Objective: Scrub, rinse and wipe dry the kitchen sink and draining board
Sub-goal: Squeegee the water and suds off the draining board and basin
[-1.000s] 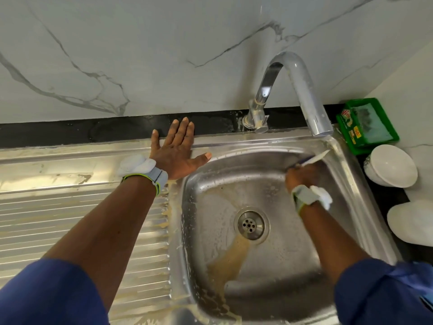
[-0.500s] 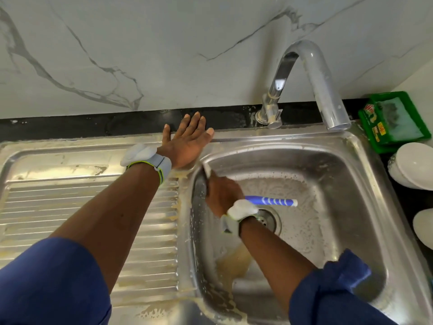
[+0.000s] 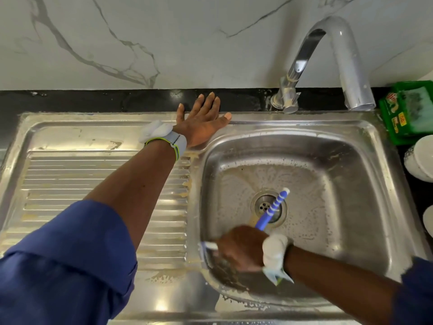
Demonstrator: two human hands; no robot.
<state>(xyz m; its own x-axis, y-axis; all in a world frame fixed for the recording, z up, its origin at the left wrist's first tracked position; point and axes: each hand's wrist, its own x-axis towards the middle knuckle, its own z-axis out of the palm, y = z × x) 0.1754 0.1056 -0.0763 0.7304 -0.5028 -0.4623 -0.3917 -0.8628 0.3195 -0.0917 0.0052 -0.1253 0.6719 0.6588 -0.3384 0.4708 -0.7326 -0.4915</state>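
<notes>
Left hand (image 3: 201, 124) flat, palm down, fingers spread, on the rear rim of the steel unit, just where draining board (image 3: 70, 184) meets sink (image 3: 351, 174). Fingertips reaching onto the black worktop (image 3: 93, 99) strip behind. Grey band with a white pad round that wrist.

Right hand (image 3: 241, 250) low inside the basin, near its front left corner, fingers curled tight round a brush (image 3: 273, 208). Blue and white ribbed handle slanting up and to the right across the drain (image 3: 263, 205). White head end poking out left of the fist, close against the basin's left wall, blurred; contact with the steel impossible to tell. White pad strapped to this wrist too.

Foamy film over the basin floor. Brownish smears along the ridged board, the divide and the front rim.

Curved chrome tap (image 3: 346, 55) at the rear, spout above the basin's far right corner. Green packet (image 3: 410, 109) on the worktop at far right, 2 white dishes (image 3: 421, 158) nearer the camera from it, both cut off by the edge. Blue sleeves pushed up both forearms. Veined marble wall behind.
</notes>
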